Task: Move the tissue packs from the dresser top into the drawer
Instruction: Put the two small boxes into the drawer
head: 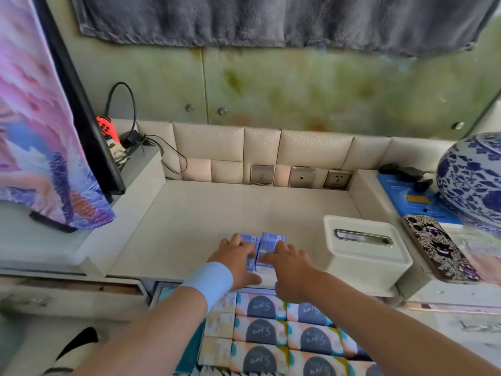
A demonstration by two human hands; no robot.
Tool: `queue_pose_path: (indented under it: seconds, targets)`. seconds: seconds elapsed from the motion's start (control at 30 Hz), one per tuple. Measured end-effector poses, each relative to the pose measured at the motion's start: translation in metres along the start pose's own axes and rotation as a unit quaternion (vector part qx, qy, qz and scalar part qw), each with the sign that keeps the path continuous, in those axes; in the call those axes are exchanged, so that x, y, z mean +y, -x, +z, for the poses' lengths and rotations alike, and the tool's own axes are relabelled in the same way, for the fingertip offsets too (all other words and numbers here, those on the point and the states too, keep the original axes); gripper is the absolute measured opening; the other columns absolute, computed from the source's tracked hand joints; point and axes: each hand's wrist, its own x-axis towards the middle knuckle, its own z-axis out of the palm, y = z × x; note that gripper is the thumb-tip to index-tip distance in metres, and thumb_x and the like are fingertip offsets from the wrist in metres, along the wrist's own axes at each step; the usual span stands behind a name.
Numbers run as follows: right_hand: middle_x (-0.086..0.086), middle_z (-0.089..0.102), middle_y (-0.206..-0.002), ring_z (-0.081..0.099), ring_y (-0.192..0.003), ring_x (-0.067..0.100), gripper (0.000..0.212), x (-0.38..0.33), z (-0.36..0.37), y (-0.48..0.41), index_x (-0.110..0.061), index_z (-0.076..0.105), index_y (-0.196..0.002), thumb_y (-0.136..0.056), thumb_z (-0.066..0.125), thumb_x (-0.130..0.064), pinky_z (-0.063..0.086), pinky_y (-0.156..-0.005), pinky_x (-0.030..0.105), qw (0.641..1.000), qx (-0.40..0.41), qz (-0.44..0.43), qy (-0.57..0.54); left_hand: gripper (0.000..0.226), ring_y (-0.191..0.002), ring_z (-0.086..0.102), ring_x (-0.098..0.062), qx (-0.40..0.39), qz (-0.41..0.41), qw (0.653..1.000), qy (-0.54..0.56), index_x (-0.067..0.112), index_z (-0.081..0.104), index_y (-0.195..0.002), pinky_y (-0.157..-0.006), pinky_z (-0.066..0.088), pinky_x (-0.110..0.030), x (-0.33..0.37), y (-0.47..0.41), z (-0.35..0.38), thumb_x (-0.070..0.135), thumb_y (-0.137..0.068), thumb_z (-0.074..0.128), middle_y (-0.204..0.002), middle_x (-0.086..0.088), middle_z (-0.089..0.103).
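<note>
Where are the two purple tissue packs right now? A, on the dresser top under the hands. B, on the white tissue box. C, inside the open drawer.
A: the purple packs lie on the dresser top, left hand and right hand resting on them.
</note>
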Motion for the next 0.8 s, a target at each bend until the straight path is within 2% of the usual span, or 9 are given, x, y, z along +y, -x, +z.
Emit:
queue_pose_path:
  seconds: [0.17, 0.3, 0.4, 0.5, 0.57, 0.63, 0.67, 0.73, 0.8]
  targets:
    - [0.009, 0.018, -0.15, 0.024, -0.137, 0.031, 0.061, -0.001, 0.008, -0.013, -0.028, 0.039, -0.136, -0.082, 0.068, -0.031, 0.035, -0.107, 0.045, 0.994, 0.06, 0.042, -0.076, 0.036, -0.11, 0.041, -0.023, 0.073, -0.067, 0.992, 0.078, 0.022, 0.053, -0.095, -0.095, 0.044, -0.036, 0.008, -0.002, 0.012, 0.045, -0.078, 0.074, -0.121, 0.001, 0.033]
    - [0.004, 0.0, -0.163, 0.014, -0.148, 0.029, 0.094, 0.014, 0.002, -0.026, -0.03, 0.021, -0.15, -0.077, 0.08, -0.035, 0.033, -0.112, 0.05, 0.983, 0.048, 0.054, -0.17, 0.034, -0.095, 0.052, -0.023, 0.074, -0.103, 0.981, 0.148, 0.021, 0.049, -0.097, -0.085, 0.047, -0.035, -0.002, -0.012, 0.009, 0.031, -0.074, 0.073, -0.111, 0.001, 0.034]
    - [0.001, 0.018, -0.16, 0.029, -0.143, 0.028, 0.099, 0.03, 0.002, -0.035, -0.03, 0.021, -0.152, -0.074, 0.082, -0.04, 0.034, -0.111, 0.047, 0.982, 0.043, 0.051, -0.176, 0.032, -0.073, 0.051, -0.017, 0.067, -0.136, 0.945, 0.29, 0.012, 0.053, -0.102, -0.068, 0.04, -0.028, -0.019, -0.022, -0.001, 0.031, -0.081, 0.068, -0.099, -0.008, 0.053]
    - [0.0, 0.04, -0.143, 0.049, -0.123, 0.025, 0.093, 0.038, 0.004, -0.042, -0.029, 0.033, -0.146, -0.07, 0.085, -0.043, 0.043, -0.103, 0.041, 0.969, 0.03, 0.055, -0.239, 0.047, -0.088, 0.056, -0.021, 0.034, -0.17, 0.928, 0.33, 0.015, 0.04, -0.135, -0.075, 0.039, -0.029, -0.035, -0.026, -0.01, 0.03, -0.094, 0.06, -0.106, -0.007, 0.061]
    - [0.002, 0.047, -0.129, 0.054, -0.111, 0.024, 0.08, 0.039, 0.0, -0.046, -0.027, 0.043, -0.14, -0.073, 0.084, -0.041, 0.049, -0.095, 0.038, 0.943, 0.011, 0.064, -0.326, 0.053, -0.084, 0.056, -0.023, 0.029, -0.168, 0.938, 0.301, 0.022, 0.03, -0.145, -0.074, 0.044, -0.031, -0.042, -0.025, -0.013, 0.026, -0.098, 0.054, -0.103, -0.006, 0.06]
    - [0.004, 0.056, -0.113, 0.059, -0.094, 0.021, 0.055, 0.037, -0.006, -0.046, -0.02, 0.055, -0.13, -0.084, 0.074, -0.042, 0.05, -0.075, 0.029, 0.899, -0.017, 0.08, -0.429, 0.058, -0.079, 0.057, -0.026, 0.038, -0.158, 0.94, 0.299, 0.034, 0.023, -0.15, -0.075, 0.05, -0.037, -0.047, -0.025, -0.016, 0.02, -0.099, 0.048, -0.104, -0.007, 0.058]
    - [0.005, 0.06, -0.106, 0.061, -0.084, 0.02, 0.047, 0.035, -0.008, -0.046, -0.014, 0.059, -0.125, -0.09, 0.065, -0.044, 0.046, -0.065, 0.026, 0.87, -0.043, 0.095, -0.481, 0.062, -0.085, 0.06, -0.028, 0.046, -0.151, 0.939, 0.305, 0.04, 0.02, -0.151, -0.078, 0.052, -0.039, -0.048, -0.024, -0.018, 0.016, -0.099, 0.044, -0.108, -0.006, 0.056]
    - [0.011, 0.065, -0.102, 0.066, -0.069, 0.023, 0.053, 0.031, -0.008, -0.043, -0.005, 0.062, -0.118, -0.097, 0.049, -0.051, 0.043, -0.057, 0.025, 0.814, -0.075, 0.137, -0.559, 0.065, -0.109, 0.059, -0.031, 0.065, -0.13, 0.947, 0.286, 0.042, 0.022, -0.152, -0.087, 0.05, -0.039, -0.051, -0.025, -0.019, 0.01, -0.098, 0.04, -0.124, -0.004, 0.051]
    - [0.016, 0.068, -0.102, 0.07, -0.067, 0.028, 0.056, 0.03, -0.007, -0.042, -0.003, 0.061, -0.11, -0.1, 0.038, -0.053, 0.049, -0.057, 0.028, 0.766, -0.063, 0.174, -0.616, 0.061, -0.117, 0.055, -0.03, 0.072, -0.106, 0.963, 0.235, 0.038, 0.033, -0.149, -0.09, 0.048, -0.035, -0.053, -0.025, -0.018, 0.007, -0.097, 0.038, -0.138, -0.006, 0.05]
